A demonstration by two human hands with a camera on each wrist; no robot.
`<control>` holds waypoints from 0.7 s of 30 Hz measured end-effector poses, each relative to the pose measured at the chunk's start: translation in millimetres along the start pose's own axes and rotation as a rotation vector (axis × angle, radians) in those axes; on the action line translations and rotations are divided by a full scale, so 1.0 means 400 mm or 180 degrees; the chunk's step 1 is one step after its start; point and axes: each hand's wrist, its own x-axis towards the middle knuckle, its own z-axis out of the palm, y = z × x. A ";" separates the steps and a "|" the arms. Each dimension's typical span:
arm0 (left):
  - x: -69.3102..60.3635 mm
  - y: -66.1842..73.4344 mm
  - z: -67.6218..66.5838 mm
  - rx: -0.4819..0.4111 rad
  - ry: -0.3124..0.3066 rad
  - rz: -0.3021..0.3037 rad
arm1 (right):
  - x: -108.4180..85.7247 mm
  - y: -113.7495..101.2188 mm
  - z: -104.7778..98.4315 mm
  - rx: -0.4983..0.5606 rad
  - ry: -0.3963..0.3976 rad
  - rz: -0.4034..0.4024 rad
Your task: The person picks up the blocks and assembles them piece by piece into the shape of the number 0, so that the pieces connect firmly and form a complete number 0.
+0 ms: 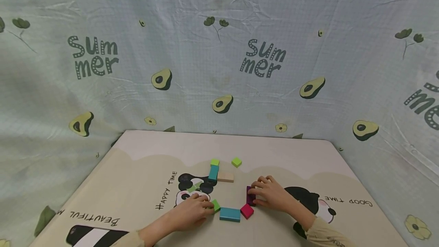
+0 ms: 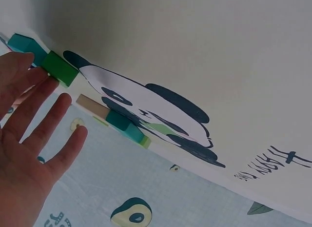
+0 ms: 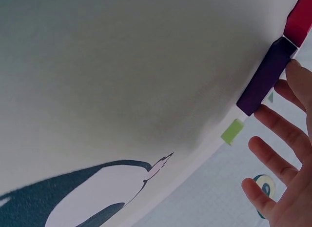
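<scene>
Left hand (image 1: 192, 212) comes in from lower left, fingers fanned pretty wide, fingertips right at the green block (image 1: 215, 206), which sits beside the flat teal block (image 1: 229, 214). Right hand (image 1: 274, 197) reaches in from the right, fingers loosely spread, thumb and fingertips just against the side of the purple block (image 1: 250, 197), right next to the red one (image 1: 247, 211).

There's the table (image 1: 291, 155): red block (image 1: 247, 211), purple block (image 3: 267, 76) and teal block (image 1: 229, 215) beside it; green block (image 1: 216, 205), wooden block (image 1: 225, 177), lime cubes (image 1: 236, 162) farther off!
</scene>
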 end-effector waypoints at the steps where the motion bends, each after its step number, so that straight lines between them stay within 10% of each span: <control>1: 0.000 0.000 0.000 -0.0015 -0.0006 -0.0006 | 0.000 0.000 0.000 0.0003 -0.0020 0.0011; 21: 0.003 -0.007 0.010 0.0107 0.0093 0.0159 | -0.001 -0.007 -0.005 -0.0255 -0.0053 -0.0054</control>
